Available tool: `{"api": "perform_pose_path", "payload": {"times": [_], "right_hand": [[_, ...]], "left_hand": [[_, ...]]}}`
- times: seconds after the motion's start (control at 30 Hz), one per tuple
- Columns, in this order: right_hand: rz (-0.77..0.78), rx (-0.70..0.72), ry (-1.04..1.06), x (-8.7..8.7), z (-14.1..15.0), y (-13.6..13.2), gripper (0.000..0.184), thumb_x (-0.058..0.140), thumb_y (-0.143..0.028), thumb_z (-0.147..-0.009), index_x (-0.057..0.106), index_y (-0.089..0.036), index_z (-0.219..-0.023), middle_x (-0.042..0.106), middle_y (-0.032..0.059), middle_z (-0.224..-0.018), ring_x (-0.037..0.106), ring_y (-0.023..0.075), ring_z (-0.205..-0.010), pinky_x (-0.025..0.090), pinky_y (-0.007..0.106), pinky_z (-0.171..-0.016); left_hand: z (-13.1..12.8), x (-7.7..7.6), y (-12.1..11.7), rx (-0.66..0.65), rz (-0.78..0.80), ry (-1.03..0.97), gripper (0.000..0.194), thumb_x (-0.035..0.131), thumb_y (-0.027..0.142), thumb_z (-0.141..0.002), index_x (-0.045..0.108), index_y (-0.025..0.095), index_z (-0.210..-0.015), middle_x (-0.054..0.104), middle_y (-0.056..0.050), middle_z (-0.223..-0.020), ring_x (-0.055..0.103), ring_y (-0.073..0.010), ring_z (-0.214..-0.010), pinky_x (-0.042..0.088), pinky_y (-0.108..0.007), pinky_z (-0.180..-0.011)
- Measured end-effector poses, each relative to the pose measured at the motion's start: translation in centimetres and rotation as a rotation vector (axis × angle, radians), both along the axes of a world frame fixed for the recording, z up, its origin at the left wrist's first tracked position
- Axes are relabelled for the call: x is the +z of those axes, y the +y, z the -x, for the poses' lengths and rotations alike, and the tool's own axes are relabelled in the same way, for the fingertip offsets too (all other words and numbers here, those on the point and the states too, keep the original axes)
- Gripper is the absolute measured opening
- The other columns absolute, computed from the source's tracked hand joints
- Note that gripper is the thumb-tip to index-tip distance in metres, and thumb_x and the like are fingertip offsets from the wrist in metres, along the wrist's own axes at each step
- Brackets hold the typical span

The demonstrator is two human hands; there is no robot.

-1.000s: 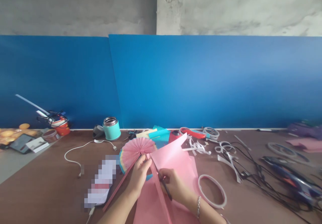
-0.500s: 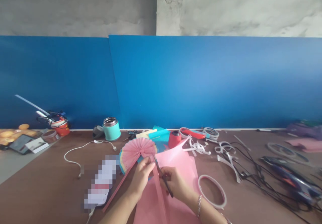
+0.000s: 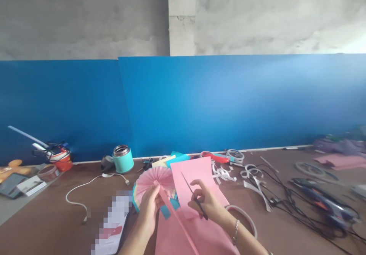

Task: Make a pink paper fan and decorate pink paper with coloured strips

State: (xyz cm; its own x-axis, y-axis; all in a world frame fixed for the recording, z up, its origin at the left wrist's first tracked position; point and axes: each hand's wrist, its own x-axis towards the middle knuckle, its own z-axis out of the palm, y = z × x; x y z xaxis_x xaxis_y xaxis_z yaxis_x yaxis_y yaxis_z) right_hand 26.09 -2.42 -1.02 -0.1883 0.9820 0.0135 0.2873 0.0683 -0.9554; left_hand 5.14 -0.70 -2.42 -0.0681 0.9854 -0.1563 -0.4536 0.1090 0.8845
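My left hand [image 3: 149,203] pinches the top end of a narrow pink paper strip [image 3: 180,222], which slants down toward the lower edge. Just behind it lies a round pleated paper fan [image 3: 153,175], pink with a yellow and blue rim. My right hand [image 3: 208,201] grips dark scissors [image 3: 198,202], blades pointing up and left. A pink paper sheet [image 3: 197,169] stands close behind the scissors; whether the right fingers also hold it, I cannot tell. More pink paper [image 3: 171,239] lies flat beneath both hands.
Left of my hands are a blurred-out phone [image 3: 114,224], a white cable [image 3: 68,194] and a turquoise flask [image 3: 122,159]. To the right are a tape roll [image 3: 251,224], white paper scraps [image 3: 223,173], black cables [image 3: 294,209] and a dark tool [image 3: 320,199]. A blue partition [image 3: 214,106] stands behind.
The scissors have come away from the strip, moving right with my right hand. The cut-edge pink sheet now stands apart from the strip, which my left hand has drawn left and down.
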Motion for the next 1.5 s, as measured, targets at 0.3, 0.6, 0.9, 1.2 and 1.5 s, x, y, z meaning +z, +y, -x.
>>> {"api": "perform_pose_path", "payload": {"times": [0.3, 0.6, 0.9, 1.2, 1.5], "right_hand": [[-0.216, -0.29, -0.781, -1.3, -2.9, 1.6, 0.016, 0.055, -0.012, -0.068, 0.055, -0.02, -0.083, 0.058, 0.0033, -0.091, 0.053, 0.0146, -0.073, 0.034, 0.023, -0.062], [0.046, -0.306, -0.714, -3.4, -4.9, 3.2, 0.041, 0.066, -0.023, -0.061, 0.056, -0.019, -0.1, 0.06, 0.0007, -0.072, 0.055, 0.0177, -0.072, 0.035, 0.024, -0.061], [0.079, -0.263, -0.464, -3.2, -5.2, 3.2, 0.047, 0.063, -0.009, -0.056, 0.057, -0.016, -0.102, 0.053, -0.0059, -0.059, 0.05, 0.012, -0.057, 0.033, 0.021, -0.053], [0.058, 0.14, 0.029, 0.3, -0.2, 0.0, 0.036, 0.057, -0.049, -0.077, 0.069, -0.015, -0.078, 0.055, 0.0004, -0.063, 0.049, 0.0125, -0.058, 0.038, 0.024, -0.053], [0.103, 0.139, 0.113, -0.6, 0.0, 0.1, 0.027, 0.06, -0.036, -0.074, 0.065, -0.014, -0.059, 0.042, -0.0027, -0.049, 0.035, 0.0082, -0.048, 0.026, 0.023, -0.048]], "left_hand": [[0.4, -0.6, 0.4, 0.085, 0.039, -0.075, 0.032, 0.078, 0.036, -0.059, 0.058, 0.017, -0.076, 0.063, 0.002, -0.064, 0.058, -0.011, -0.054, 0.048, -0.022, -0.053], [0.3, 0.3, 0.4, 0.127, 0.072, -0.211, 0.023, 0.078, 0.021, -0.061, 0.056, 0.016, -0.066, 0.061, 0.003, -0.057, 0.06, -0.0098, -0.051, 0.051, -0.021, -0.052], [0.2, 0.7, 0.1, 0.106, 0.113, -0.232, 0.016, 0.073, 0.015, -0.066, 0.057, 0.016, -0.068, 0.067, 0.0, -0.064, 0.068, -0.0157, -0.062, 0.056, -0.026, -0.063], [-0.3, 0.4, -0.1, 0.043, 0.037, -0.21, 0.029, 0.08, 0.027, -0.06, 0.054, 0.018, -0.069, 0.061, 0.004, -0.063, 0.063, -0.012, -0.061, 0.054, -0.025, -0.065], [-0.5, 0.6, -0.8, -0.153, -0.085, 0.257, 0.036, 0.07, 0.047, -0.069, 0.06, 0.016, -0.055, 0.053, 0.001, -0.051, 0.051, -0.0127, -0.057, 0.041, -0.024, -0.061]]}}
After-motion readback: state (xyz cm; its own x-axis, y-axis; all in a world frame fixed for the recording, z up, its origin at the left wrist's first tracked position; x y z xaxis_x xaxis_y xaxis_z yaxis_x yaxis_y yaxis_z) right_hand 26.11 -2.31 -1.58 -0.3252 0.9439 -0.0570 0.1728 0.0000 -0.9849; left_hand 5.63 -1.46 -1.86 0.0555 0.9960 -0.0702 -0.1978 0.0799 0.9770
